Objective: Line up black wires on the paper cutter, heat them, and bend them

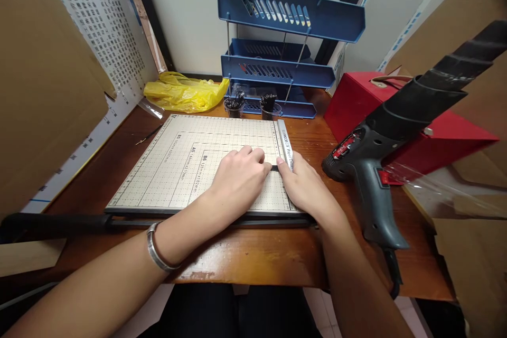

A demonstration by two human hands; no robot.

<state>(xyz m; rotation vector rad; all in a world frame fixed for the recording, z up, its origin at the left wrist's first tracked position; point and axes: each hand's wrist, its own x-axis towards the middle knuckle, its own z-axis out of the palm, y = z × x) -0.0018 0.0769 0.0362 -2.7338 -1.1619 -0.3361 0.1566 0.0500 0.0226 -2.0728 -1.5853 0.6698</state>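
Observation:
A paper cutter (158, 179) with a cream, grid-marked board lies on the wooden desk, its black blade arm (134, 223) down along the near edge. My left hand (241, 174) rests on the board with fingers curled, its thumb and forefinger closed on one end of a short, thin black strip (274, 168). At the strip's other end is my right hand (304, 182), its thumb pressing there beside the metal ruler edge (284, 137). The right fingers are bent over the board's right side and partly hidden. Most of the strip is covered by the hands.
Two clear cups (234, 108) of thin black pieces stand behind the board, before a blue tiered tray (277, 71). A yellow plastic bag (184, 92) lies back left. On the right, a heat gun (376, 169) stands nozzle-up by a red box (352, 100). Cardboard (43, 63) borders the left.

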